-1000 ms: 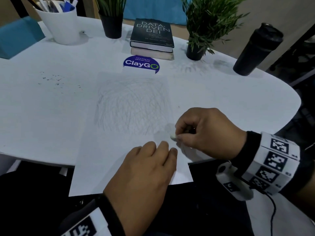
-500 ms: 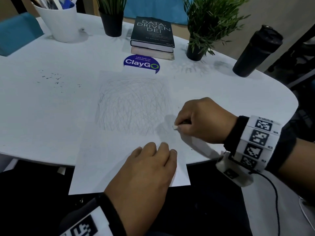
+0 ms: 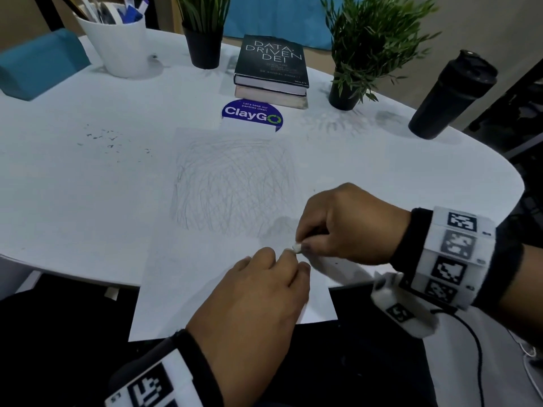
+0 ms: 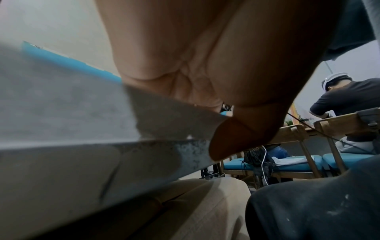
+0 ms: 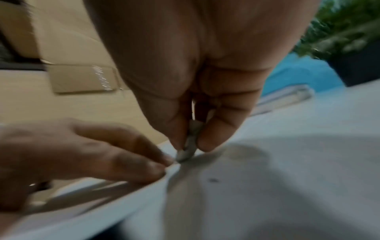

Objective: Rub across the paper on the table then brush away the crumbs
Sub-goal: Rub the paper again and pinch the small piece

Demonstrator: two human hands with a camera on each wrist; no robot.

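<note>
White table (image 3: pixel 88 201), paper (image 3: pixel 188 277) overhanging near edge, scribble (image 3: pixel 235 189) mostly intact. Right hand (image 3: pixel 346 224) pinches small eraser (image 3: pixel 296 247) on paper at scribble's lower right; left hand (image 3: pixel 255 301) flat, fingers straight, pinning the sheet. Rubbing looks barely started; brushing not yet done. Old crumbs (image 3: pixel 111 141) sit far left.

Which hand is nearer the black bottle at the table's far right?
Right. The right hand, pinching the eraser on the paper, lies below-left of the black bottle; the left hand, flat on the paper's near edge, is farther left and nearer the person.
</note>
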